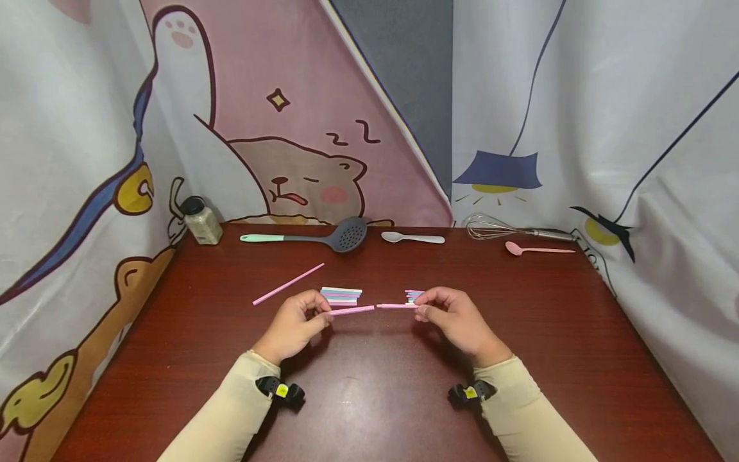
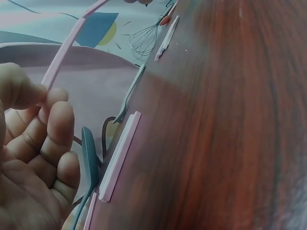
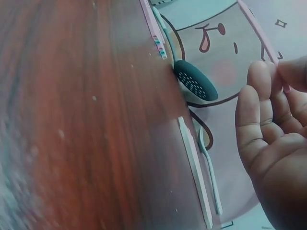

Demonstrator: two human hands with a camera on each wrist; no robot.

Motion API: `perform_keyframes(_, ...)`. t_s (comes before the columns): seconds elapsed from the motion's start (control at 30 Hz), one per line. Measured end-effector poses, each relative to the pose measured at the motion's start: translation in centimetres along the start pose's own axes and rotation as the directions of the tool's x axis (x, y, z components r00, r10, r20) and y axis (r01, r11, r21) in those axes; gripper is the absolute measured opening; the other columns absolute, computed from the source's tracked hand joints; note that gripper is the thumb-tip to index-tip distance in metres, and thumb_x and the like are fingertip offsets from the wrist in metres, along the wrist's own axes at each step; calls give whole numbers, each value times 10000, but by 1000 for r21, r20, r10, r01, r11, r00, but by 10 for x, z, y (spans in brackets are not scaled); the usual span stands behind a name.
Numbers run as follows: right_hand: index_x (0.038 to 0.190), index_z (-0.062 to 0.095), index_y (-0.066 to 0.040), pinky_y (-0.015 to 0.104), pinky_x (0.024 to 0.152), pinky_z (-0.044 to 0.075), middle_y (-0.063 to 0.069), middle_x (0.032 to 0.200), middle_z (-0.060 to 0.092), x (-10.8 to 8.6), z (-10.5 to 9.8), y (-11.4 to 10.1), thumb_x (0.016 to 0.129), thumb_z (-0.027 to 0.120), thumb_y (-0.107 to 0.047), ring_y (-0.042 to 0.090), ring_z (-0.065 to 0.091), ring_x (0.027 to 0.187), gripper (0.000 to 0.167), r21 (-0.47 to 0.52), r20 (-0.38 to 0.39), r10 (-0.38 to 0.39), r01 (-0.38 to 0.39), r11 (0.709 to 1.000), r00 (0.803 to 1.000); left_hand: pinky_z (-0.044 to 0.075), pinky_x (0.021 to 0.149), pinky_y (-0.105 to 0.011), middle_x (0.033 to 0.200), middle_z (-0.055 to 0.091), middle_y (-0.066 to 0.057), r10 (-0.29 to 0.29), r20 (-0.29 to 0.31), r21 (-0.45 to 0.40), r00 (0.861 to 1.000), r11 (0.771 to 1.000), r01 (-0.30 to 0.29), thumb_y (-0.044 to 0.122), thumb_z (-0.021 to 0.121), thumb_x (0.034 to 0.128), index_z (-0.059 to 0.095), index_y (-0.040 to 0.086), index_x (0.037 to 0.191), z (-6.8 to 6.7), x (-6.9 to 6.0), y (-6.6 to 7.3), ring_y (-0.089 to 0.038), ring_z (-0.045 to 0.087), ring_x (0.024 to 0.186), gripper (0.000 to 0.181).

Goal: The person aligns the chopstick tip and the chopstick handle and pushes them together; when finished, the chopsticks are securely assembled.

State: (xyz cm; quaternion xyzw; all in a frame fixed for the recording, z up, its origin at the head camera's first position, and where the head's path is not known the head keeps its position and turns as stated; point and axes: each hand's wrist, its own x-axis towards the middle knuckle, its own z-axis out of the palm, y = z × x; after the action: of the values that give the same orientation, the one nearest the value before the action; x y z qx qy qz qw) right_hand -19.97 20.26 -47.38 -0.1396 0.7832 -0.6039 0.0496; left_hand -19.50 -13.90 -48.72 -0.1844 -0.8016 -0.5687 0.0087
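Note:
Between thumb and fingertips, my left hand [image 1: 297, 324] pinches a pink stick [image 1: 353, 310], also seen in the left wrist view [image 2: 63, 52]. My right hand [image 1: 458, 321] pinches a thinner-tipped pink stick [image 1: 397, 306] the same way. The two sticks point at each other, their ends close together, above the table. Behind my left hand lies a row of pink, white and blue sticks [image 1: 342, 295]. A second group of sticks [image 1: 412, 295] lies partly hidden behind my right hand. One pink stick [image 1: 288, 283] lies alone at an angle on the left.
Along the table's back edge are a jar with a black lid [image 1: 202, 221], a slotted skimmer [image 1: 349, 235], a white spoon [image 1: 413, 238], a whisk [image 1: 519, 232] and a pink spoon [image 1: 539, 249]. Printed cloth hangs behind and at both sides of the table [image 1: 358, 410].

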Motion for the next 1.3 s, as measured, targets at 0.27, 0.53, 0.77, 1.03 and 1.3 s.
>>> perform_keyframes(0.27,1025,738,31,306,669,582,103,887,743,-1,4,-2,954,651,54,161,736,788,115,-21,-23,-12,12,1000,1000,452,600,-229,744,633,-16,14,-9,-16,1000,1000,-14,-42,745,904,675,64,876,0,0,1,-85,537,650,130)
perform_keyframes(0.53,1013,751,5,261,640,548,130,881,752,-1,7,-3,954,659,46,243,740,789,117,-46,-22,-62,60,997,998,460,582,-232,751,667,-61,1,3,-44,1000,999,-1,-30,732,920,673,51,886,1,0,2,-86,552,638,106)
perform_keyframes(0.77,1006,750,8,277,633,558,111,873,750,-2,7,-2,948,663,51,212,738,777,113,-37,-37,-64,63,997,997,459,564,-229,775,692,-107,-5,3,-68,1000,998,5,-45,723,925,670,35,889,1,0,0,-83,567,635,103)
perform_keyframes(1.03,1008,735,53,280,644,574,174,883,744,-1,7,3,951,647,64,132,731,771,105,-27,-39,-79,78,997,996,465,553,-229,767,682,-94,-4,0,-66,1000,998,4,-45,719,921,666,30,885,1,-1,0,-79,582,644,99)
perform_keyframes(1.3,998,749,14,280,621,558,131,887,742,-2,7,0,949,669,58,230,743,778,104,-45,-41,-65,63,997,997,474,579,-225,776,695,-121,0,-17,-89,1000,996,-1,-52,718,927,668,19,897,1,-1,-1,-84,605,668,91)
